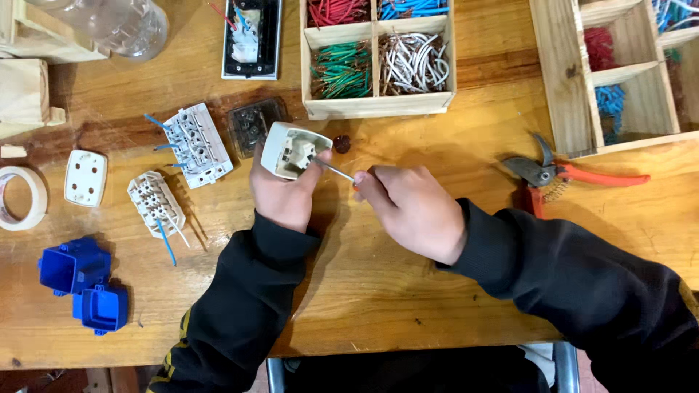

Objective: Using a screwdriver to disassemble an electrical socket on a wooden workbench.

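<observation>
My left hand grips a cream plastic socket housing, tilted with its open back facing up. A thin screwdriver is held in my right hand, and its metal shaft reaches into the housing. Both hands are over the middle of the wooden table. Just left of the housing lie a white socket insert with blue wires, a smaller white insert and a clear plastic cover.
A wooden tray of red, blue, green and white wire pieces sits behind my hands, another divided tray at the right. Orange-handled pruning shears lie right. Blue boxes, tape roll, white cover plate lie left.
</observation>
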